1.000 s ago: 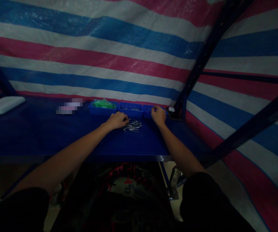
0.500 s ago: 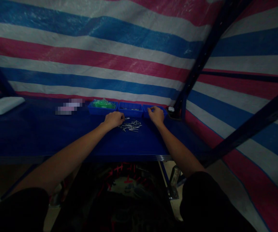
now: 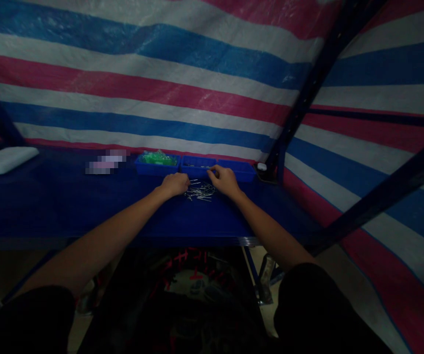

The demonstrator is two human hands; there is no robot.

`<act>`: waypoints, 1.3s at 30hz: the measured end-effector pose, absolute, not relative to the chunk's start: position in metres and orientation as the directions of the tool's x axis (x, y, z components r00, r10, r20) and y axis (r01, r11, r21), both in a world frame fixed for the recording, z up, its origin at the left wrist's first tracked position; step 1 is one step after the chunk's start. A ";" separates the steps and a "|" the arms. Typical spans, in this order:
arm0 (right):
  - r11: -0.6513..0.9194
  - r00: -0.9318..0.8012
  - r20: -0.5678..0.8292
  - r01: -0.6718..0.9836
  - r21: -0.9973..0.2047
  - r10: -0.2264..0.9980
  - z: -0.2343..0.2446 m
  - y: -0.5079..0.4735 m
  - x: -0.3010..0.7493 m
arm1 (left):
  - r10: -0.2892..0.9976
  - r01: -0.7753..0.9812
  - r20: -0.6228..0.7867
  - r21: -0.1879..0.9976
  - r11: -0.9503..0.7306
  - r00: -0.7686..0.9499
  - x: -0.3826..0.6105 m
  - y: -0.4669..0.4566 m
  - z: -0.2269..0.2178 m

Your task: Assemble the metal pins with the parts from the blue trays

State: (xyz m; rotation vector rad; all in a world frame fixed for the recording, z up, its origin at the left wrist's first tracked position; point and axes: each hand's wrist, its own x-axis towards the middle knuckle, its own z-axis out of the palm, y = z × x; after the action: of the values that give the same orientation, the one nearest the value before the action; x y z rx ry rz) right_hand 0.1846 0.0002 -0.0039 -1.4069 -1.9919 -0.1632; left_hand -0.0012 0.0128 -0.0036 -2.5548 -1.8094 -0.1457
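A loose heap of thin silvery rivets (image 3: 201,192) lies on the blue table. At its left edge my left hand (image 3: 175,184) is closed, with a couple of rivets sticking out past its fingertips. My right hand (image 3: 225,181) hovers at the heap's upper right, in front of the middle blue bin (image 3: 199,172). Its fingers are bent with a small gap by the thumb, and nothing shows in them. Some small metal pieces sit in the middle bin. The right blue bin (image 3: 244,171) stands beside it; its inside is hard to see.
A left blue bin (image 3: 153,169) holds green pieces in clear plastic (image 3: 157,158). Farther left are a blurred pinkish item (image 3: 104,163) and a white device (image 3: 7,161). A small white object (image 3: 261,166) sits by the blue frame post (image 3: 289,123). Striped sheeting (image 3: 141,93) hangs behind.
My right hand has moved left, from over the right bin to the front of the middle bin beside the heap. My left hand stays nearly in place with its rivets.
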 end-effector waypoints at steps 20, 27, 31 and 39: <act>0.537 -0.391 0.458 0.807 -0.247 0.798 -0.003 -0.007 0.176 | 0.886 0.871 0.079 0.162 -0.463 0.457 -0.007 0.024 -0.003; 0.559 -0.427 0.431 0.791 -0.248 0.795 -0.005 -0.005 0.177 | 0.856 0.838 0.020 0.194 -0.510 0.516 -0.013 0.023 0.002; 0.533 -0.393 0.443 0.807 -0.254 0.806 -0.005 -0.004 0.177 | 0.854 0.804 0.156 0.288 -0.519 0.496 -0.011 0.027 -0.002; 0.490 -0.316 0.524 0.840 -0.234 0.791 -0.006 -0.002 0.177 | 0.774 0.661 0.418 0.409 -0.628 0.476 -0.001 0.022 -0.006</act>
State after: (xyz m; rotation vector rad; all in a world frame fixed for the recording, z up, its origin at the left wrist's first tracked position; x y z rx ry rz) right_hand 0.1773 -0.0024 -0.0056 -1.3370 -2.1523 -0.1088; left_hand -0.0012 0.0224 -0.0064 -2.8599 -1.4073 -0.9781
